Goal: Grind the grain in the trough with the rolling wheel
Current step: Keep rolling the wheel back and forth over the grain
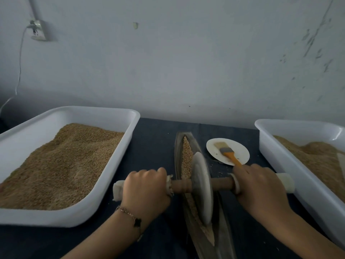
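A plain grain-processing workroom: white tubs [119, 116] of grain on a dark-clothed surface [155, 139], scuffed bare wall [186, 62], exposed socket [38, 30].

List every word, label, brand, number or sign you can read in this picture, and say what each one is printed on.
None: no readable text shows anywhere.
The white tubs, the paper plate, the brush, the rolling wheel and the trough carry no lettering.
The wall socket shows no legible marking.

The scene is dimly and evenly lit, with a cool bluish cast. Soft shadows are cast under the white tray [78, 215] rims. Edges are bowed by wide-angle distortion. Slight softness is seen throughout; no glare is produced.
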